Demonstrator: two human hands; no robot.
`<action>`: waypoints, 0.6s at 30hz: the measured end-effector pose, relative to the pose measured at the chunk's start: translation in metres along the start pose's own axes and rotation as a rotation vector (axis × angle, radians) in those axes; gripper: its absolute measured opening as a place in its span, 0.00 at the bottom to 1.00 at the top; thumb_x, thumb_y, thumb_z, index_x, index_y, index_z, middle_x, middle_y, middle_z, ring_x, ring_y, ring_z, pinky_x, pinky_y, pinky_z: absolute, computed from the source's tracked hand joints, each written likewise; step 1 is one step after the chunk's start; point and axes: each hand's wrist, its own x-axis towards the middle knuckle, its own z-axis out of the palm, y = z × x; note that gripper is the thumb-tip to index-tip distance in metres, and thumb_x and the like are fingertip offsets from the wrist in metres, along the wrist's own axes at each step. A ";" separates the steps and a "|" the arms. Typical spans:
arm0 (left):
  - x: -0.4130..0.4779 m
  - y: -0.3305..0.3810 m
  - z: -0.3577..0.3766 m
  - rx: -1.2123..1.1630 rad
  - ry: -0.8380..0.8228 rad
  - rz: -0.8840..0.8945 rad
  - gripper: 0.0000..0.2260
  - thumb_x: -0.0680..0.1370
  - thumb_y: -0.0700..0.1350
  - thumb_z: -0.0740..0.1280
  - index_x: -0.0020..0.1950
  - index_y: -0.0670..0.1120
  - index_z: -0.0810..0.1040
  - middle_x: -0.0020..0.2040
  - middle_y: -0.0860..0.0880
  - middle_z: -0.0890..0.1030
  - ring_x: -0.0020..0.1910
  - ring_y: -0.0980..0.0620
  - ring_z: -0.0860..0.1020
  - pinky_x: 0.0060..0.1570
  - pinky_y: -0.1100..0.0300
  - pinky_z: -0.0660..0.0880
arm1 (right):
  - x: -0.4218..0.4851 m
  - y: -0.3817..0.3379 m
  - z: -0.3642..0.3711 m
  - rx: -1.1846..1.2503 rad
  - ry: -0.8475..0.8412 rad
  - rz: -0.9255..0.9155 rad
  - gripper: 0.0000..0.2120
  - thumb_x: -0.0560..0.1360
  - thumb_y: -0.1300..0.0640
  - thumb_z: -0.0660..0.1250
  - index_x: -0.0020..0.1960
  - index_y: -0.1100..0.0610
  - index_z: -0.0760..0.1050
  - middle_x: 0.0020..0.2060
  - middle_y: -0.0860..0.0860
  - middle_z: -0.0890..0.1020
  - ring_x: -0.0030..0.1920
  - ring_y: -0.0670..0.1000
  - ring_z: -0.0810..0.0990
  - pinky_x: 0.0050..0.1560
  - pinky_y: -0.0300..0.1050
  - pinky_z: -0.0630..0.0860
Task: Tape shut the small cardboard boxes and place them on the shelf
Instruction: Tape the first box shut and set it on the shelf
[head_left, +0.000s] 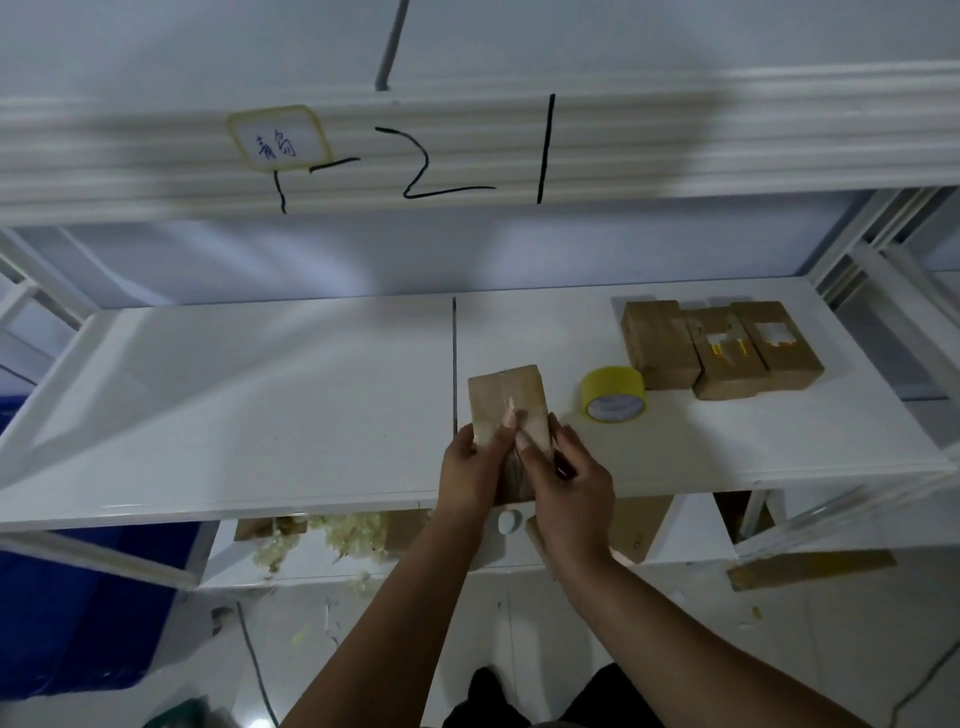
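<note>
A small brown cardboard box (506, 400) stands at the front edge of the white shelf (260, 395), with glossy tape on its top face. My left hand (470, 470) grips its left side. My right hand (558, 478) holds its right side, fingers pressing on the taped top. A roll of yellow tape (614, 393) lies on the shelf just right of the box. Three more small cardboard boxes (719, 348) sit side by side at the shelf's back right; two show torn white labels.
An upper shelf beam (467, 150) with black marker writing and a taped label hangs overhead. Below are crumpled tape scraps (332, 535), flat cardboard pieces (810, 569) and a white cap (509, 521). A blue bin (88, 608) stands at the lower left. Shelf posts (857, 249) rise at right.
</note>
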 end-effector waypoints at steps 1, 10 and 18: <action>-0.001 0.002 0.000 0.004 0.013 -0.038 0.20 0.77 0.62 0.74 0.57 0.48 0.85 0.52 0.47 0.89 0.49 0.49 0.89 0.53 0.50 0.86 | 0.000 0.000 -0.003 -0.031 -0.033 -0.018 0.20 0.78 0.46 0.74 0.68 0.48 0.81 0.60 0.45 0.84 0.62 0.46 0.82 0.64 0.52 0.80; -0.026 0.035 0.012 0.021 -0.075 -0.004 0.31 0.77 0.70 0.68 0.64 0.45 0.84 0.55 0.42 0.88 0.54 0.44 0.88 0.61 0.44 0.83 | 0.003 -0.023 -0.034 -0.011 -0.308 -0.206 0.22 0.82 0.48 0.66 0.75 0.38 0.69 0.66 0.49 0.73 0.62 0.40 0.76 0.57 0.31 0.76; -0.057 0.046 0.013 -0.481 -0.213 0.061 0.24 0.88 0.59 0.52 0.76 0.49 0.75 0.70 0.38 0.81 0.69 0.36 0.80 0.67 0.38 0.78 | 0.014 -0.041 -0.066 0.196 -0.357 -0.156 0.29 0.81 0.43 0.61 0.81 0.42 0.61 0.72 0.46 0.74 0.70 0.47 0.75 0.66 0.45 0.78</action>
